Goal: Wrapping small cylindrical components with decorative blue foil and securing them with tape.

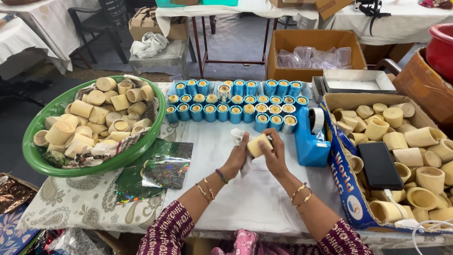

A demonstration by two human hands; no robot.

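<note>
Both hands over tabletop [264,189] centre: left hand [237,158] fingers closed on white cloth [238,137], right hand [273,153] fingers clamped on bare bamboo cup [257,144]. Beyond: rows of blue-wrapped cups [236,106], seemingly finished. Left green basket [42,163] and right cardboard box [339,160] full of unwrapped cups: much left. Tape dispenser [311,137] just beside right hand; open cloth only near edge.

Lighting bright, even and diffuse, seemingly from overhead. Shadows soft and short beneath the green basin [37,158] and blue tape dispenser [309,141]. Holographic foil sheet [163,171] shows rainbow glare. Centre sharp; slight wide-angle bending towards the edges; far background a little softer.
</note>
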